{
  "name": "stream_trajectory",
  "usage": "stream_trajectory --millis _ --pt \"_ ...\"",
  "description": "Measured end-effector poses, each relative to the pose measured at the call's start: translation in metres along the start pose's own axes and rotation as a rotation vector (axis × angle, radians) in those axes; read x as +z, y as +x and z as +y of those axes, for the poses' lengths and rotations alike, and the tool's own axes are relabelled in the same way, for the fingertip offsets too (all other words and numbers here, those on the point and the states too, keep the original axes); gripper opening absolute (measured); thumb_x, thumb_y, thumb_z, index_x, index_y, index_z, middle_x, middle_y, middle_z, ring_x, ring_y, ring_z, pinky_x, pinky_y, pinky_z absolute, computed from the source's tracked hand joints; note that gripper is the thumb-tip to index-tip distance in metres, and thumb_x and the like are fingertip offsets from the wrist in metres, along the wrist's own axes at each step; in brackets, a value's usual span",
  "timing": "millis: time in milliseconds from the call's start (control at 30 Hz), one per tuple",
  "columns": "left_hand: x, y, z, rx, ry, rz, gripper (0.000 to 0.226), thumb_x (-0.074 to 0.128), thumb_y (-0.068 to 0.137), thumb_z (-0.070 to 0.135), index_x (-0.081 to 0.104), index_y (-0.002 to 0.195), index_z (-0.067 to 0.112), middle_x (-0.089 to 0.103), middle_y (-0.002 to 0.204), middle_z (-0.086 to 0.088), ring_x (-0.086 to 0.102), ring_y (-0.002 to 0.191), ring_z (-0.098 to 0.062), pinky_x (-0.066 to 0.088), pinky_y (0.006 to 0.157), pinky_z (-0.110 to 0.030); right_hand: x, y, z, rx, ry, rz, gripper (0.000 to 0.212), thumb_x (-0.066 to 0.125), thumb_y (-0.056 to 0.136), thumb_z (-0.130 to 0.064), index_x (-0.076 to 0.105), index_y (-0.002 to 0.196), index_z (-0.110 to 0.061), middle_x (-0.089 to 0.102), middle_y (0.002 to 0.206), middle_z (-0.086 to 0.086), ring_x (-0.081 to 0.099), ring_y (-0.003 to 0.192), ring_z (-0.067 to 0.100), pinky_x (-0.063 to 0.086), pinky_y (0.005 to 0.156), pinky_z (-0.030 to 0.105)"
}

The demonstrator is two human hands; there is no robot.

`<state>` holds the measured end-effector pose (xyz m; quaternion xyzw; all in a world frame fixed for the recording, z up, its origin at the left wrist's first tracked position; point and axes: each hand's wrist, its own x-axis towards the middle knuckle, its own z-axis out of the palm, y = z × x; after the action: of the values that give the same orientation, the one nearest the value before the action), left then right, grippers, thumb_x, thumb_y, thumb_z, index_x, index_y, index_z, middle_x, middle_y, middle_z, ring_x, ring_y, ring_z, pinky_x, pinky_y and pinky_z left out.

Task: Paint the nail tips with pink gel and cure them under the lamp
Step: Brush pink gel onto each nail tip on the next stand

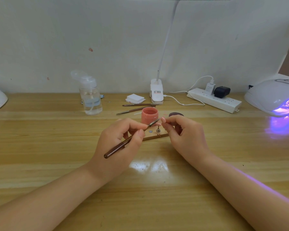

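Centrally, brush tip meets nail tip pinched in right fingers.

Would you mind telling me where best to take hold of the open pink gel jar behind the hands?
Probably grip the open pink gel jar round its smooth cylindrical wall, below the rim. It stands upright with wet gel at the mouth, so come from its left side, since the dark lid lies to its right and both hands work in front.

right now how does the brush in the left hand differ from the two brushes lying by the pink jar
The held brush is gripped in the left hand, angled up, tip at the nail tip pinched by the right hand. The two spare brushes lie flat, untouched, behind the pink jar. All have slim brown handles.
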<state>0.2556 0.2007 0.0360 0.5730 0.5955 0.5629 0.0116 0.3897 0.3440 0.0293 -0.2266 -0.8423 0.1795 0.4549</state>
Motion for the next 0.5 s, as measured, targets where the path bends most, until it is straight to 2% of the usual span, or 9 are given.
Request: stream_trajectory --millis 100,200,300,367,500 --pt "0.001 0.000 0.002 -0.019 -0.011 -0.013 0.012 0.060 0.087 0.030 0.068 0.095 0.034 0.072 0.085 0.009 0.067 0.079 -0.018 0.053 0.071 -0.034 0.001 0.000 -0.001 -0.001 -0.001 0.009 0.006 0.069 0.088 -0.010 0.075 0.089 -0.008 0.043 0.053 -0.022 0.040 0.048 0.006 0.030 0.054 0.010" --pt "0.000 0.002 0.003 -0.048 -0.051 -0.001 0.014 0.060 0.086 0.019 0.070 0.087 0.029 0.071 0.076 -0.002 0.065 0.069 -0.022 0.052 0.062 -0.036 0.001 0.000 0.002 0.019 0.005 0.034 0.005 0.069 0.088 -0.011 0.074 0.086 -0.008 0.044 0.048 -0.022 0.043 0.049 0.006 0.029 0.054 0.009" --pt "-0.002 0.011 0.004 -0.105 -0.103 0.050 0.015 0.063 0.090 0.012 0.070 0.081 0.021 0.068 0.071 -0.004 0.057 0.056 -0.008 0.045 0.049 -0.020 0.002 0.001 0.002 0.024 0.002 0.026 0.005 0.069 0.088 -0.012 0.074 0.086 -0.010 0.053 0.057 -0.029 0.045 0.051 0.006 0.030 0.055 0.009" --pt "-0.003 0.027 0.005 -0.193 -0.073 0.101 0.016 0.064 0.089 0.012 0.070 0.075 0.018 0.069 0.067 0.002 0.053 0.054 0.002 0.040 0.050 -0.009 0.002 0.001 0.002 0.018 0.001 0.022 0.005 0.070 0.087 -0.012 0.074 0.086 -0.010 0.054 0.064 -0.036 0.047 0.053 0.005 0.031 0.056 0.009" --pt "-0.009 0.072 0.006 -0.301 0.113 0.085 0.023 0.065 0.085 0.019 0.068 0.063 0.020 0.064 0.057 0.018 0.050 0.048 0.007 0.033 0.043 -0.005 0.003 0.001 0.000 0.013 -0.004 0.029 0.003 0.071 0.085 -0.008 0.074 0.085 -0.008 0.046 0.049 -0.022 0.050 0.056 0.000 0.033 0.056 0.007"
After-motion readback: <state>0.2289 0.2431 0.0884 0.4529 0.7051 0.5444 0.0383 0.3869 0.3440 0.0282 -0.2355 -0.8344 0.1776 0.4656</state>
